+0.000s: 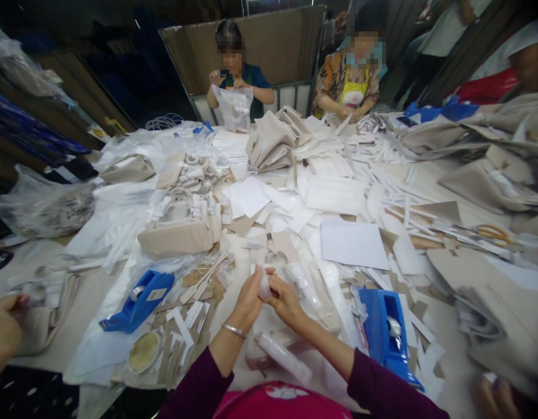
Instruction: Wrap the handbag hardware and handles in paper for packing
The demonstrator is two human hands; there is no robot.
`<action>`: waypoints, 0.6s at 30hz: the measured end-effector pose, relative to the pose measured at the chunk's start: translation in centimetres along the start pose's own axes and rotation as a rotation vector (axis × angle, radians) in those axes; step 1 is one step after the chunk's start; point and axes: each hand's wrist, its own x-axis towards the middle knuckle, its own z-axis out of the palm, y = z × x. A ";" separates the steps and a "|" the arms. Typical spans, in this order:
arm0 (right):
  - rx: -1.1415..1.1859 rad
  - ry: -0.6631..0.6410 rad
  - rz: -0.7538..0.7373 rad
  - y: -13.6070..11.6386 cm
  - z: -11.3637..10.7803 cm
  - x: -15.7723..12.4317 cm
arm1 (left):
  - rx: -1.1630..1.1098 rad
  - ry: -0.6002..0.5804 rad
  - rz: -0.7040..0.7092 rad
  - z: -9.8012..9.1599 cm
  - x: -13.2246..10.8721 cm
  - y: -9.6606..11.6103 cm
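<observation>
My left hand [248,302] and my right hand [282,297] meet over the table's near middle. Both are closed on a small white roll of paper in clear wrap [264,286], pinched between their fingers. A silver bracelet sits on my left wrist. Beneath my hands lie more wrapped white rolls [285,358] and clear plastic. A blue tape dispenser [136,301] stands to the left of my hands and another blue tape dispenser [388,337] to the right.
The table [77,314] is heaped with white paper sheets [353,243], beige cloth bags [177,237], paper strips and cardboard tags. Two people work at the far side. Another person's hand [2,329] is at the left edge. Orange-handled scissors [493,233] lie right.
</observation>
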 end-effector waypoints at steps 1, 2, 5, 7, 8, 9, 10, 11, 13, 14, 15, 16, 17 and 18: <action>-0.048 -0.018 -0.093 0.3 0.0 -0.1 | -0.049 -0.016 -0.063 -0.3 0.4 -0.1; -0.078 -0.038 -0.145 0.7 0.1 -0.2 | -0.077 -0.022 -0.098 -0.6 0.6 -0.2; -0.033 -0.061 0.070 1.4 0.5 -0.3 | -0.037 0.039 -0.016 -1.2 1.0 -1.0; 0.040 -0.057 0.298 1.7 0.9 -0.2 | -0.005 0.057 0.025 -1.5 1.1 -1.5; 0.055 -0.048 0.329 1.8 1.0 -0.1 | -0.008 0.049 0.007 -1.6 1.2 -1.6; 0.049 -0.034 0.289 1.9 1.0 -0.1 | -0.025 0.031 -0.033 -1.7 1.4 -1.6; 0.025 -0.027 0.194 1.9 1.0 0.0 | -0.046 0.005 -0.081 -1.9 1.7 -1.6; -0.010 -0.027 0.083 2.0 1.0 0.0 | -0.062 -0.015 -0.119 -2.1 2.0 -1.5; -0.075 -0.040 -0.044 2.1 0.9 0.2 | -0.056 -0.013 -0.130 -2.3 2.5 -1.6; -0.087 -0.050 -0.015 2.2 0.9 0.4 | -0.029 0.012 -0.103 -2.3 2.7 -1.7; -0.078 -0.060 0.070 2.4 0.9 0.6 | 0.010 0.044 -0.065 -2.2 2.9 -1.9; -0.048 -0.064 0.181 2.6 1.0 0.8 | 0.048 0.073 -0.028 -2.1 3.0 -2.1; -0.005 -0.070 0.285 2.7 1.1 1.0 | 0.078 0.088 0.001 -2.0 3.1 -2.3; 0.033 -0.073 0.351 2.9 1.2 1.2 | 0.092 0.091 0.016 -1.9 3.2 -2.5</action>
